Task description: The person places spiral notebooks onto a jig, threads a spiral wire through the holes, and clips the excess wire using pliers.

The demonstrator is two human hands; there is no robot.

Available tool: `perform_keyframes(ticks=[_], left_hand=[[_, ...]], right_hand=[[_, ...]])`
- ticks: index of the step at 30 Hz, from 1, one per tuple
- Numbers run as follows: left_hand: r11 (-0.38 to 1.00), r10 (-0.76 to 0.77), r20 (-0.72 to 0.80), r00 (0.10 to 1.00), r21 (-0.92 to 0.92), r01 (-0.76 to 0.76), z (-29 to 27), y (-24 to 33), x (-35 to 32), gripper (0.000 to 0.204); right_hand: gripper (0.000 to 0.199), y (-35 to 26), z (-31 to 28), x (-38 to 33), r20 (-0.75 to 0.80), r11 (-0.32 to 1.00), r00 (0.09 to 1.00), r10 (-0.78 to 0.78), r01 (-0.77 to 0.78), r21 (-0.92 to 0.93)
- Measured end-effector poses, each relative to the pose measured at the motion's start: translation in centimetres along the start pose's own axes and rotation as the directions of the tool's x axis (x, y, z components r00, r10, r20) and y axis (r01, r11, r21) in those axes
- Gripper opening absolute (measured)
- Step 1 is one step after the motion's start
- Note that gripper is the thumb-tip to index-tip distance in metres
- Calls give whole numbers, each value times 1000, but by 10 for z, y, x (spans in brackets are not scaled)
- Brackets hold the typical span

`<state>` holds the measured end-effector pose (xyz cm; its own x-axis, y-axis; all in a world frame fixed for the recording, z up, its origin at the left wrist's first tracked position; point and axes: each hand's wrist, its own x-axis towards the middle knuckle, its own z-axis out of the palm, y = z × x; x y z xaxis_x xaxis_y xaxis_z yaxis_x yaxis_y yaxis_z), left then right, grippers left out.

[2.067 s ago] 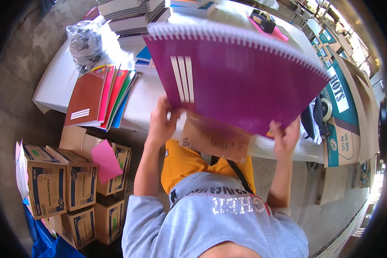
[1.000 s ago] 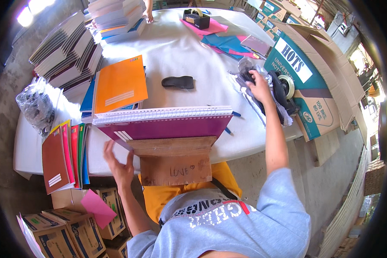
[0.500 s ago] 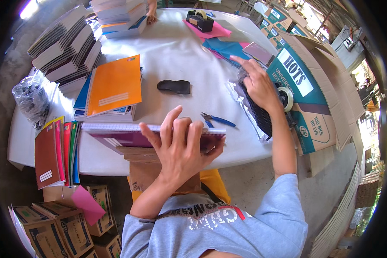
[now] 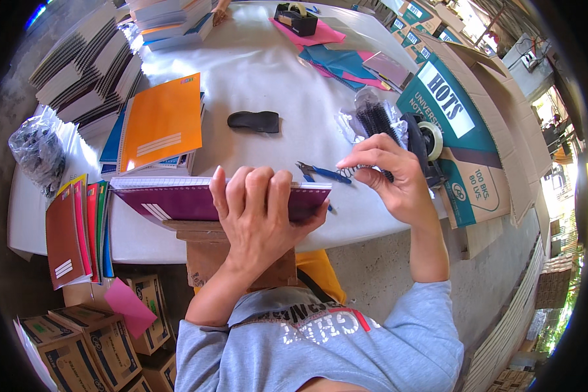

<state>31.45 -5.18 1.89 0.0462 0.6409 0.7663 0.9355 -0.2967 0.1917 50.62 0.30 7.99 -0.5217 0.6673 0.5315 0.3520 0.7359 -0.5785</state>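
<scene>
Left fingers [image 4: 258, 189] gripping purple notebook [image 4: 176, 201] | right hand [image 4: 389, 176] pinching black spiral coil [image 4: 362, 171]

A white-covered bench [image 4: 255, 72] fills the middle of the space, standing on a bare grey concrete floor [image 4: 385, 261]. Cardboard boxes [image 4: 78, 346] sit beneath it, and bright daylight enters from the right.

1. The purple notebook [image 4: 196, 199] at frame centre has a glossy card cover and white paper pages.
2. The spiral coil [image 4: 354, 170], centre right, looks like thin black wire.
3. The table [image 4: 268, 72] carries a smooth white cloth.
4. The cardboard box [image 4: 467, 127], upper right, is printed, slightly shiny.
5. The wooden block [image 4: 206, 251] below the notebook is rough, matt.
</scene>
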Motion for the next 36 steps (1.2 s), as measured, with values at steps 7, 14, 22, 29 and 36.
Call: perform_keyframes(ticks=[7,14,22,29,36], left_hand=[[999,5,-90,996,38,-1,-1,4,-4,56],[1000,7,-102,995,17,-6,-6,3,-11,55],[996,3,16,1000,-89,-2,-29,-1,-8,42],[979,-51,21,998,-198,54,-28,0,4,33],[979,-81,-9,997,-186,78,-23,2,-3,40]], right_hand=[[14,0,1,1,163,996,986,19,-33,84],[14,-1,3,3,352,885,926,137,-274,377],[15,-12,-14,8,514,999,857,-20,-1,40],[17,-11,-3,-6,381,993,924,-17,60,-101],[17,-2,7,-8,227,989,963,-146,137,53]])
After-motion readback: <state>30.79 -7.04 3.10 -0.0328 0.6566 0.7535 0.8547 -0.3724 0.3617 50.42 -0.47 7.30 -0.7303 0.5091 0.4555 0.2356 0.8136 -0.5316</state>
